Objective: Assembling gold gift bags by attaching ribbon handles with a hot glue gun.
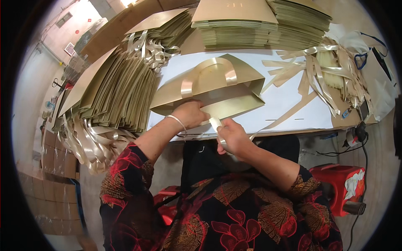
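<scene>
A gold paper bag point(248, 77) lies in front of me with its mouth facing me. A satin ribbon handle point(214, 62) arches over its far panel. My left hand point(190, 115) is at the near rim of the mouth, fingers bent around the edge of the near panel; its fingertips are partly hidden. Between the thumb and fingers of my right hand point(234, 135) is a cream satin ribbon point(215, 123), which runs up to the near panel beside my left fingertips. Part of this ribbon hangs below the right hand, over my lap.
Stacks of flat gold bags point(238, 34) stand at the back. More bags with ribbon handles point(116, 91) lean at the left. Loose ribbons point(340, 69) are heaped at the right on white paper point(292, 109) and cardboard. A red stool point(337, 185) stands below right, near a cable.
</scene>
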